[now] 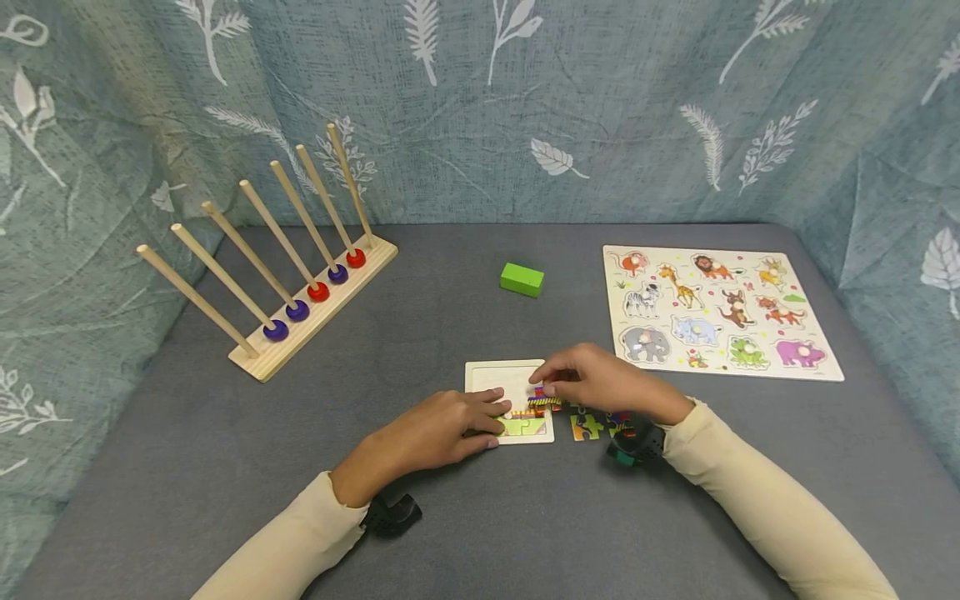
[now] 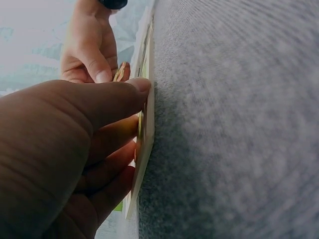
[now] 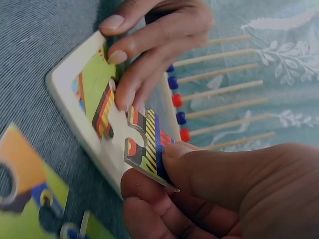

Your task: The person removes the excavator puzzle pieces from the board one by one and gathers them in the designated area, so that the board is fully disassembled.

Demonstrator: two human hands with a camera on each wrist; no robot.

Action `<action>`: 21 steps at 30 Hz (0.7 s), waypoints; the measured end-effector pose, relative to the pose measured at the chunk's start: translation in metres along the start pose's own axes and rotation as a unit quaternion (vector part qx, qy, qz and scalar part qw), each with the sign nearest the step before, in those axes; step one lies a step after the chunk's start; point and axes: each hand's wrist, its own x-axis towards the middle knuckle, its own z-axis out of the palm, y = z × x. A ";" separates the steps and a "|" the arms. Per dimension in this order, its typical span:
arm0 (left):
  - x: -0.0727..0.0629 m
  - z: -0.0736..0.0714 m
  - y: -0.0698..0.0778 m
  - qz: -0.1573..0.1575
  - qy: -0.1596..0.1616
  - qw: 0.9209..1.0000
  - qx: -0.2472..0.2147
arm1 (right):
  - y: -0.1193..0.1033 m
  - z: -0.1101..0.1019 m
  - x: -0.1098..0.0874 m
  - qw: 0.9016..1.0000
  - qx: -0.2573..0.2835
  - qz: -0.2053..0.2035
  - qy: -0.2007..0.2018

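Observation:
A small square wooden jigsaw tray (image 1: 495,364) lies on the table, with green-bottomed pieces (image 1: 527,427) fitted along its near side. My left hand (image 1: 442,427) rests on the tray's left part, fingers extended over the pieces and thumb at the near edge. Between thumb and fingers, my right hand (image 1: 600,383) pinches a jigsaw piece (image 3: 150,144) with yellow-black stripes, blue and red. That piece is tilted above the tray's bare floor, close to the fitted pieces. Loose jigsaw pieces (image 1: 587,427) lie right of the tray, some partly hidden beneath my right hand and wrist.
At the back left stands a wooden peg rack (image 1: 322,321) with red and blue rings on several pegs. A green block (image 1: 522,280) sits beyond the tray. An animal puzzle board (image 1: 720,310) lies at the back right. A patterned curtain (image 1: 480,125) hangs behind the table.

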 end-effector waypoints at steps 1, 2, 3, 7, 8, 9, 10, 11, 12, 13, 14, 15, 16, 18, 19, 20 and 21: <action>0.000 0.000 0.000 -0.002 -0.001 1.000 -0.001 | 0.001 -0.001 -0.002 1.000 0.004 0.004 0.001; 0.000 0.000 0.000 -0.005 -0.003 1.000 -0.002 | 0.003 -0.002 -0.004 1.000 0.007 0.006 0.002; 0.000 0.000 0.000 -0.006 -0.004 1.000 -0.002 | 0.004 -0.003 -0.006 1.000 0.009 0.009 0.003; 0.000 0.000 0.001 -0.009 -0.005 1.000 -0.002 | 0.007 -0.007 -0.013 1.000 0.022 0.017 0.008; 0.000 0.000 0.001 -0.010 -0.005 1.000 -0.002 | 0.008 -0.008 -0.016 0.999 0.025 0.024 0.010; 0.000 0.000 0.001 -0.010 -0.004 1.000 -0.002 | 0.008 -0.009 -0.017 0.999 0.029 0.029 0.011; 0.000 0.000 0.001 -0.010 -0.004 1.000 -0.002 | 0.009 -0.010 -0.019 0.999 0.033 0.033 0.012; 0.000 0.000 0.001 -0.011 -0.003 1.000 -0.002 | 0.009 -0.011 -0.021 0.999 0.037 0.037 0.013; 0.000 0.000 0.001 -0.011 -0.004 1.000 -0.002 | 0.010 -0.012 -0.023 0.998 0.041 0.040 0.014; 0.000 0.000 0.001 -0.012 -0.004 1.000 -0.001 | 0.011 -0.013 -0.025 0.998 0.044 0.042 0.015; 0.000 0.000 0.002 -0.013 -0.004 1.000 -0.001 | 0.011 -0.014 -0.027 0.998 0.046 0.045 0.017; -0.001 0.000 0.002 -0.014 -0.004 1.000 0.000 | 0.012 -0.015 -0.029 0.998 0.049 0.046 0.018; -0.001 0.000 0.002 -0.014 -0.005 1.000 0.000 | 0.012 -0.015 -0.031 0.997 0.051 0.047 0.019; 0.000 0.000 0.002 -0.015 -0.005 1.000 0.000 | 0.013 -0.017 -0.036 0.997 0.053 0.048 0.021; 0.000 0.000 0.002 -0.015 -0.005 1.000 0.000 | 0.013 -0.017 -0.038 0.997 0.053 0.050 0.021; 0.000 0.000 0.002 -0.015 -0.005 1.000 0.000 | 0.014 -0.018 -0.040 0.997 0.053 0.055 0.020; 0.000 0.000 0.002 -0.014 -0.005 1.000 -0.001 | 0.014 -0.018 -0.042 0.997 0.052 0.057 0.020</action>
